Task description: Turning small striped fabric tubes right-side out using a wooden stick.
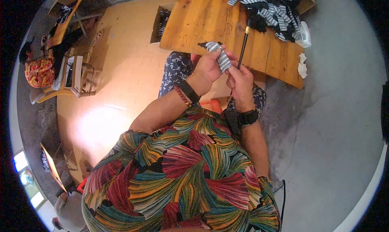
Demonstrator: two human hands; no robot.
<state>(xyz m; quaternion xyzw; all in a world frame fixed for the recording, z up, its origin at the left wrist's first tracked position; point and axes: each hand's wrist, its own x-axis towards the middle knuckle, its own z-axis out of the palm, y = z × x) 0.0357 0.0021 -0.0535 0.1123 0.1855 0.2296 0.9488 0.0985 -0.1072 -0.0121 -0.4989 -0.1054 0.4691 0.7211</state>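
Note:
Above my lap, near the table's front edge, my left hand is closed round a small grey-and-white striped knit piece with a black end. Whether it is a sock or a glove does not show clearly. My right hand pinches the lower end of the same piece. A long thin black rod with a gold band rises just beside my right fingers. Its lower part is hidden by that hand, so I cannot tell whether the hand holds it.
On the wooden table lies a heap of striped and black knit pieces. White tissues lie at its right edge, below a white pack. An open carton stands left of the table. People sit at other tables far left.

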